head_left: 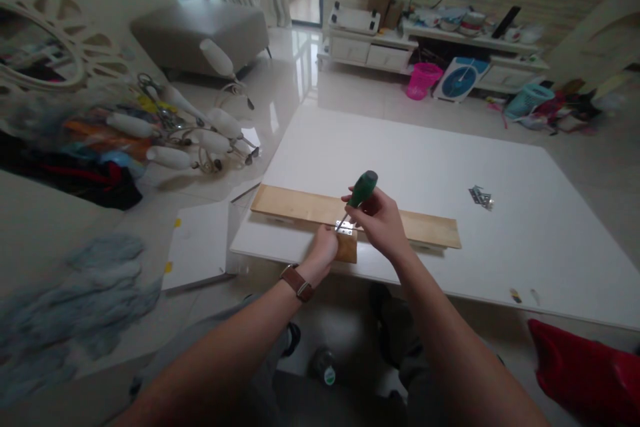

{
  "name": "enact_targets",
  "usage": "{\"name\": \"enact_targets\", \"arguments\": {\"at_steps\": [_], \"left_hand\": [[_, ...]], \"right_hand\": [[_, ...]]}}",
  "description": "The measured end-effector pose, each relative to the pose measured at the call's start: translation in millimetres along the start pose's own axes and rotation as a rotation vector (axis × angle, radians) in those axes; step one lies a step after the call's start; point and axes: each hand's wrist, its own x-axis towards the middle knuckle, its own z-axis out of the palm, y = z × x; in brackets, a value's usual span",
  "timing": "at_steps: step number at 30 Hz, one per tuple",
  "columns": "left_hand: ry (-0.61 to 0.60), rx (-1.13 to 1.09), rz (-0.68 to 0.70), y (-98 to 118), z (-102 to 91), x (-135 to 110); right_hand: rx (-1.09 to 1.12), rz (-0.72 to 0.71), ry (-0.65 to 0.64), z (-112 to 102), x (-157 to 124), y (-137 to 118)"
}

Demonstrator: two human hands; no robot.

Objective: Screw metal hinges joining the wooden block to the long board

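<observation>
My right hand [377,217] is closed around the green handle of a screwdriver [363,188], which tilts so its shaft runs down to a metal hinge [344,227]. The hinge lies where a long wooden board [295,205] meets a small brown wood block [347,248]. With fingers bent, my left hand [324,250] presses at the block's left side, close to the screwdriver tip. What its fingertips grip, perhaps the block's edge or a screw, is hard to make out. The board rests across a large white panel [400,153].
More metal hinges [481,197] lie on the panel at the right. Near its front edge is a small yellow and black piece [515,295]. A red chair or stool [585,367] stands at lower right. A lamp with white shades [215,140] and a smaller white panel [197,247] are at left.
</observation>
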Motion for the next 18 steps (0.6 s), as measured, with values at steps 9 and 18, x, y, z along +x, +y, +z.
{"name": "enact_targets", "arguments": {"at_steps": [9, 18], "left_hand": [[-0.039, -0.02, 0.041, 3, 2.4, -6], [0.002, 0.05, 0.067, -2, 1.7, -3]], "right_hand": [[-0.156, -0.057, 0.113, 2, -14, 0], [-0.183, -0.106, 0.114, -3, -15, 4]]}}
